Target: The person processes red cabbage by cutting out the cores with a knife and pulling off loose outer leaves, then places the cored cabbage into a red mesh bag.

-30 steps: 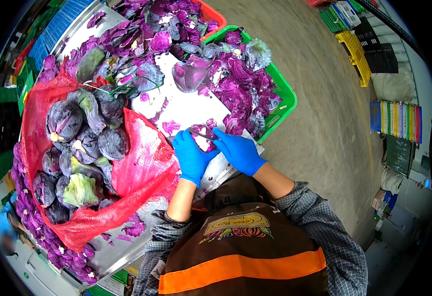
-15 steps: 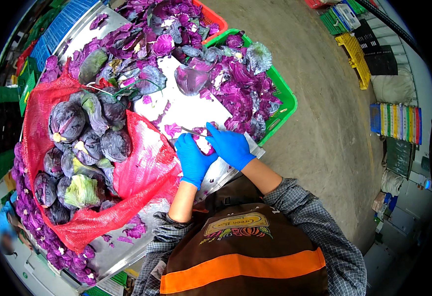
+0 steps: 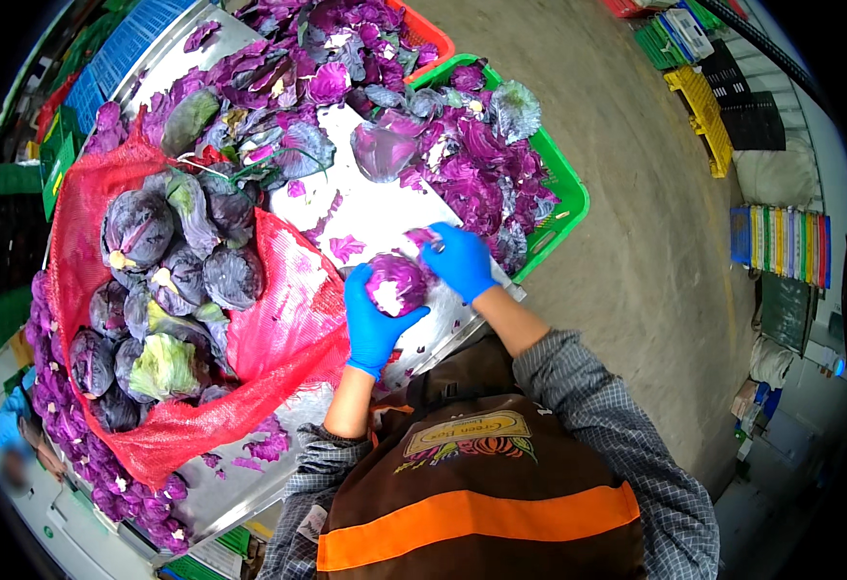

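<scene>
My left hand (image 3: 372, 327), in a blue glove, cups a trimmed red cabbage (image 3: 397, 283) with its pale cut stem facing up. Just right of it, my right hand (image 3: 460, 263), also blue-gloved, is closed with a purple leaf piece (image 3: 419, 237) at its fingertips. Whether a knife is still in that hand I cannot make out. To the left, a red mesh sack (image 3: 288, 290) lies opened around several untrimmed cabbages (image 3: 138, 230). Beyond my right hand a green crate (image 3: 566, 193) is heaped with purple leaves (image 3: 476, 159).
Loose leaves cover the far end of the metal table (image 3: 346, 145), beside a red crate (image 3: 433, 39). Trimmed cabbages (image 3: 51, 387) line the table's left edge. A person (image 3: 17, 425) stands at far left. Concrete floor (image 3: 636, 242) stretches to the right, with a yellow pallet (image 3: 702, 116) beyond.
The right hand has moved up and right, off the cabbage, with a leaf piece at its fingers. The knife blade seen before no longer shows clearly. The left hand keeps the cabbage, now more exposed.
</scene>
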### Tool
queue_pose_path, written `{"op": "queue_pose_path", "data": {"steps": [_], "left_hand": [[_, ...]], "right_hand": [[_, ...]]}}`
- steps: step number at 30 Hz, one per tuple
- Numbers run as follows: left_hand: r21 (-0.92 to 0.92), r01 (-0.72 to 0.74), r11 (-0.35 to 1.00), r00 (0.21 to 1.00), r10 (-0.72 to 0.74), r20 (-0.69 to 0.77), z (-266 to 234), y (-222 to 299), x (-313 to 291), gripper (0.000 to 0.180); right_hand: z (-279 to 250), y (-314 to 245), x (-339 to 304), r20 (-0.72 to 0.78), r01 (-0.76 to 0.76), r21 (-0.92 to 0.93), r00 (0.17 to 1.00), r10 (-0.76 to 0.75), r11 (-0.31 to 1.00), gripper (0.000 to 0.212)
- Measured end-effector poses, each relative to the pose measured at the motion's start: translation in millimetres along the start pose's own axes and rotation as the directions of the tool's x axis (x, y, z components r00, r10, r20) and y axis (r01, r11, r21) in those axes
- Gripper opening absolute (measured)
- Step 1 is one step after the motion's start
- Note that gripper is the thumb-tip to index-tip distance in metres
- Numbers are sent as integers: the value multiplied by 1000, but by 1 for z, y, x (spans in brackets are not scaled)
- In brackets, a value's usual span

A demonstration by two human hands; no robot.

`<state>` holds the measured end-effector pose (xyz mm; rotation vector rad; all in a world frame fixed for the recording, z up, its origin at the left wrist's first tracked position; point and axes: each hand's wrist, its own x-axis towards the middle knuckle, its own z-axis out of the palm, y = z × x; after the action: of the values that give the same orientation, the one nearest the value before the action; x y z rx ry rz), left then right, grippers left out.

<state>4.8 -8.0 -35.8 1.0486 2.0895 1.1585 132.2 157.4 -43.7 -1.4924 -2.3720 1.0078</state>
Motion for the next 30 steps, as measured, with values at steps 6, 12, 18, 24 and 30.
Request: {"op": "queue_pose_path", "data": {"steps": [6,12,18,24,30], "left_hand": [[-285,208,936,972,-231,-50,1,-13,-12,103],[-363,182,914,980,-199,-10,12,7,-8,104],[-415,138,899,986,-163,-26,0,12,-11,107],[-414,176,893,982,-190,7,0,-9,-11,109],[-280,122,952,989,-95,110,7,-21,-8,109]], "right_hand": [[-45,45,7,-175,-105,58,978,114,993,59],[-56,-21,-34,273,-106,428,962,-17,897,66],[-45,-25,-47,356,-240,665,934,-19,708,50],[-49,-19,-46,403,-287,676,915,-15,679,44],[-9,20,-45,399,-277,648,917,-7,709,44]]}}
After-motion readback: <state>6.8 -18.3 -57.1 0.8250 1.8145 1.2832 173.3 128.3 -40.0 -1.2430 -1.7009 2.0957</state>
